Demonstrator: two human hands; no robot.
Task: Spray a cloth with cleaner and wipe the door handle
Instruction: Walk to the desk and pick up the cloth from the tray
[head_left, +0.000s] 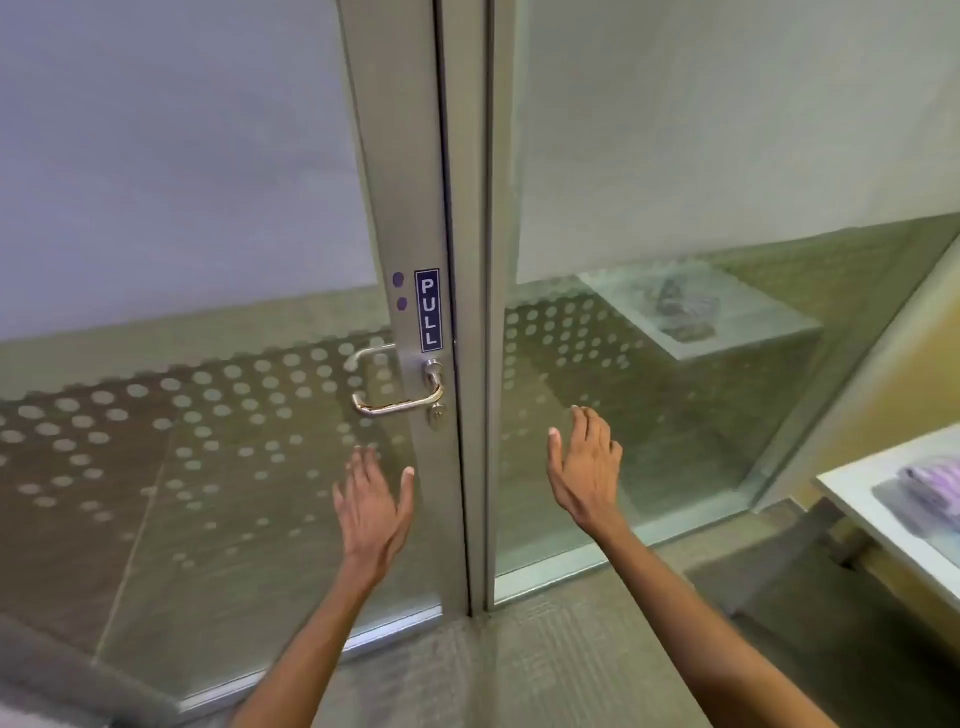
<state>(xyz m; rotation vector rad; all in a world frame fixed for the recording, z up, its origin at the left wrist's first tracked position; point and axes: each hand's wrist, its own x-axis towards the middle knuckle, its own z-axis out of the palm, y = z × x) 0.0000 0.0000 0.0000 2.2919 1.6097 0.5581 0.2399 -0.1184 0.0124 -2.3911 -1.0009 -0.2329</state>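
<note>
Both hands empty, fingers spread: left hand (375, 506) below door handle (397, 402), right hand (587, 467) before the glass panel (675, 156); cloth (935, 491) at shelf (852, 499) edge

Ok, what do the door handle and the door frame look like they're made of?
Door handle: looks like polished metal, probably steel or chrome plate, going by its bright mirror-like glints. Door frame: seems to be brushed or anodised aluminium, a flat, dull silver with no sharp reflections. Neither can be confirmed by look alone.

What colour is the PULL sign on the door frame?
The PULL sign is dark blue with white letters; head view shows it.
</note>
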